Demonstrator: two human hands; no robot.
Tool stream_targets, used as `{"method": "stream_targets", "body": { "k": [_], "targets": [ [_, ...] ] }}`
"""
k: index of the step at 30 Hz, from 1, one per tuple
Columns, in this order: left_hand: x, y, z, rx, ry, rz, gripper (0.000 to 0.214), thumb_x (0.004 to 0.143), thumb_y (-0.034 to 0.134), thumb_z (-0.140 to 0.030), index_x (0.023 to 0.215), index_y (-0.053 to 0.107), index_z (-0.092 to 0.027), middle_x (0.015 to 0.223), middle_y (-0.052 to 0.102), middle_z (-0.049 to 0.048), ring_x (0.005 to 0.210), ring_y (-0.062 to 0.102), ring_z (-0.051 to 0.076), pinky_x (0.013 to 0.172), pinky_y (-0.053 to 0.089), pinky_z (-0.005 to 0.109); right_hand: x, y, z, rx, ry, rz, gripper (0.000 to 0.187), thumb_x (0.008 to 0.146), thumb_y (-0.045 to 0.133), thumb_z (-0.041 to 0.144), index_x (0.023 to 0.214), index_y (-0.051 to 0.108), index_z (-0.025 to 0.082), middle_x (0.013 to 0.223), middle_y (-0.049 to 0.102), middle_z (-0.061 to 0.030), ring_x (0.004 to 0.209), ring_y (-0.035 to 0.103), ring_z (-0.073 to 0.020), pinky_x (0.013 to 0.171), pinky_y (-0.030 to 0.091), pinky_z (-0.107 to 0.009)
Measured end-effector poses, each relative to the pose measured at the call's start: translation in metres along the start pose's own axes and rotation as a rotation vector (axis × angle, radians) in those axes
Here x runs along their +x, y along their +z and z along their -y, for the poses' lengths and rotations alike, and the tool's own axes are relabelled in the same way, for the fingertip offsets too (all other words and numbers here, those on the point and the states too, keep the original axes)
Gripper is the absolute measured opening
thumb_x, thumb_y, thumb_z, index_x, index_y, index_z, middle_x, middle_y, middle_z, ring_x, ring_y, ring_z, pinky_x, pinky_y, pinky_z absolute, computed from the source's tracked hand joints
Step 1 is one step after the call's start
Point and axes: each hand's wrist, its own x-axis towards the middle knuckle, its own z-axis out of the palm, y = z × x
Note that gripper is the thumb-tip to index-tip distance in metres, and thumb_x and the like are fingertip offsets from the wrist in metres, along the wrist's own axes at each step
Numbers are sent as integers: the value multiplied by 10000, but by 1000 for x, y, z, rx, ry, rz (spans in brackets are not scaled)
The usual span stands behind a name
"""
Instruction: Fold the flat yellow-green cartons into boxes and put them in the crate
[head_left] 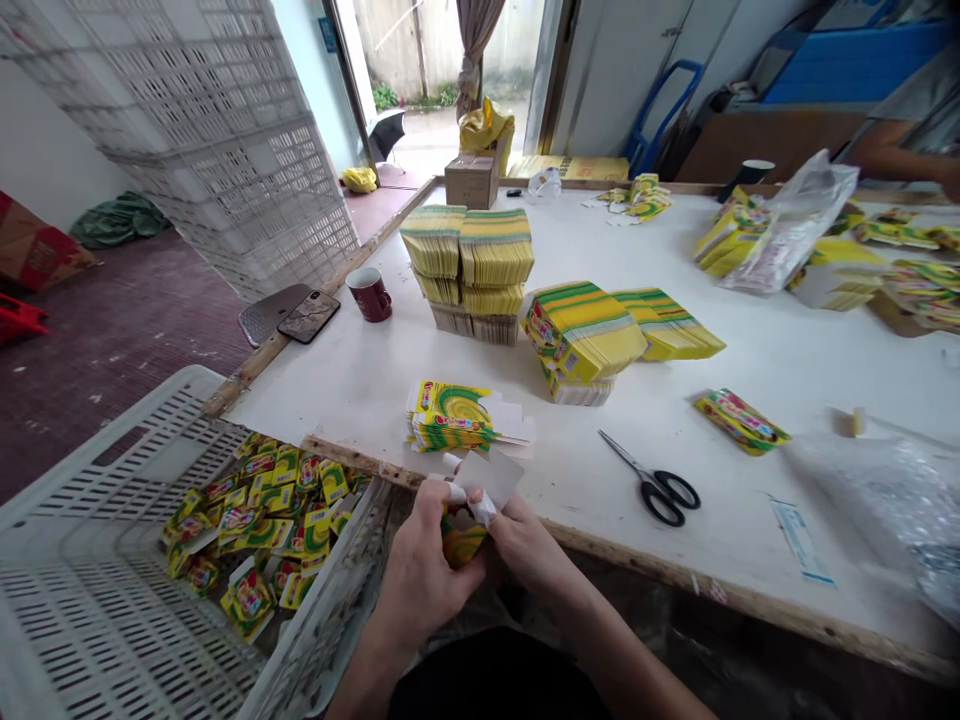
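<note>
Between my hands, at the table's front edge, is a small yellow-and-green carton (463, 542) with its white inner flaps (491, 477) standing up. My left hand (426, 565) is closed around the carton's left side, with white tape on its fingers. My right hand (523, 540) pinches the carton's right side near the flaps, and white wrapping shows at a fingertip. Fingers cover much of the carton. Just beyond them lies a small pile of flattened cartons (454, 415), white tabs pointing right.
A plastic crate (45, 560) with many small cartons stands at lower left. On the table (360, 400) are tall carton stacks (465, 270), a tilted stack (585, 330), a mug (370, 295), a phone (309, 315), black scissors (651, 482) and plastic bags (877, 500). Another person's arm (896, 160) shows at far right.
</note>
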Motion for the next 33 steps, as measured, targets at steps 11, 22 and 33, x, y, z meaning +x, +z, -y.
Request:
{"method": "stream_targets", "body": {
  "k": [11, 22, 33],
  "targets": [
    [1, 7, 16, 5, -179, -236, 643, 573, 774, -156, 1184, 582, -210, 1158, 629, 132, 1108, 575, 352, 1006, 394, 499, -4, -18, -3, -596, -367, -24, 584, 864, 410, 45, 1415, 453, 232, 1481, 433, -130, 1400, 366, -244, 1106, 367, -442],
    [13, -26, 0, 181, -47, 68, 552, 617, 798, -313, 1138, 636, -231, 1009, 717, 85, 895, 671, 293, 807, 521, 383, 5, -46, 39, -700, -275, 381, 209, 839, 634, 165, 1039, 669, 217, 1075, 592, -59, 991, 605, -189, 888, 495, -310],
    [11, -13, 18, -698, -214, -645, 616, 712, 645, -651, 1159, 572, -233, 1160, 635, 73, 1006, 631, 229, 811, 538, 330, 22, -27, 0, -469, -312, -124, 595, 834, 634, 250, 1369, 378, 206, 1259, 555, -127, 1106, 574, -244, 946, 483, -399]
  ]
}}
